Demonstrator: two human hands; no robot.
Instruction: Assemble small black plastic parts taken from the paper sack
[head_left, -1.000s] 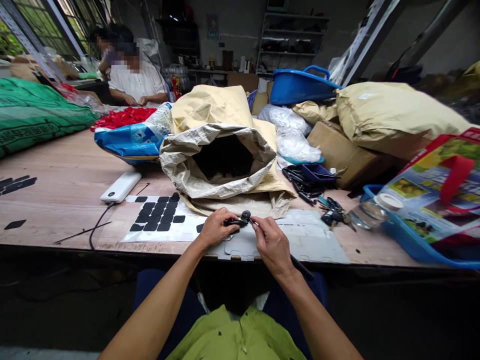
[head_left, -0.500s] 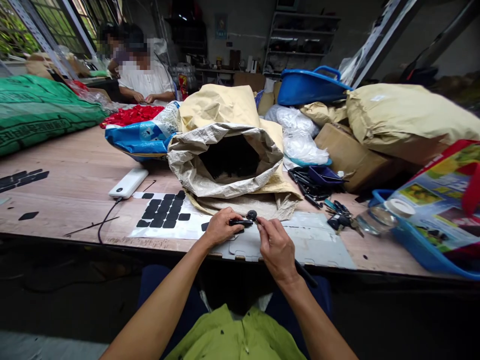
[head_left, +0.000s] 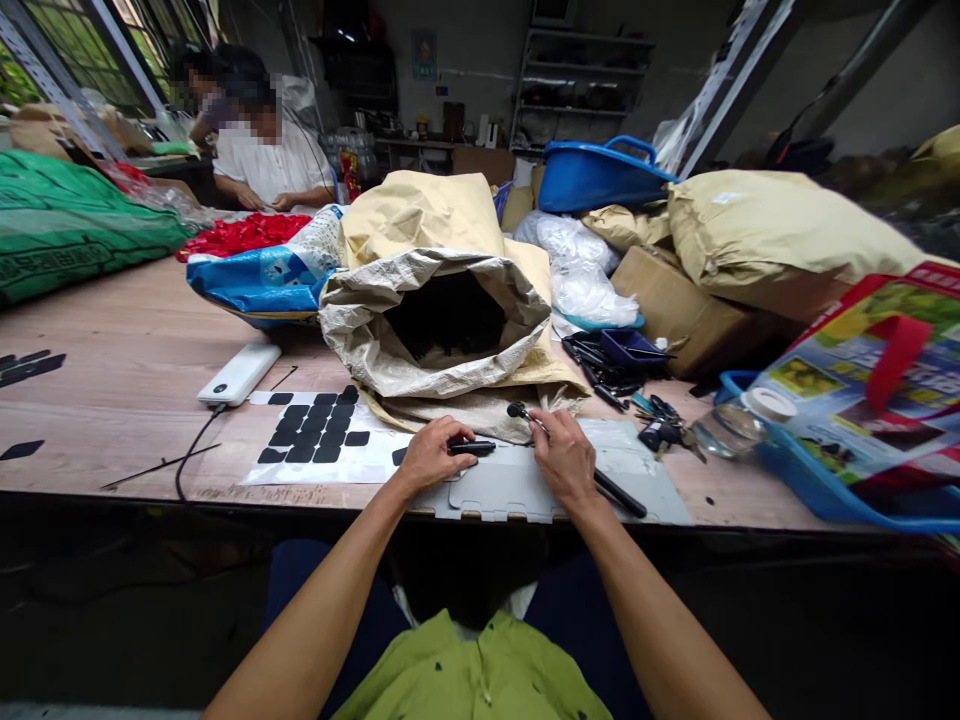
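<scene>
My left hand (head_left: 435,457) is closed round a short black pen-like piece (head_left: 478,448), whose end points right. My right hand (head_left: 562,455) grips a thin rod tool with a round black head (head_left: 517,410) and a metal shaft. A black handle (head_left: 621,495) comes out behind that hand, roughly in line with the shaft; the stretch between is hidden by the palm. A gap separates the round head from the black piece. Under both hands lies a grey sheet (head_left: 517,490). Left of it, rows of black rounded patches (head_left: 315,425) lie on white paper (head_left: 266,470).
A pale sack (head_left: 352,330) with dark contents opens towards me. Nearby are a white power bank (head_left: 241,372) with cable, black pen-like parts (head_left: 600,370), keys (head_left: 667,430), a clear jar (head_left: 731,430) and a blue basin (head_left: 817,480). A co-worker (head_left: 270,165) sits across the table.
The round-headed tool has moved right, away from the black piece's end. More of its handle shows behind my right hand. My view has turned slightly right; the left hand keeps its hold.
</scene>
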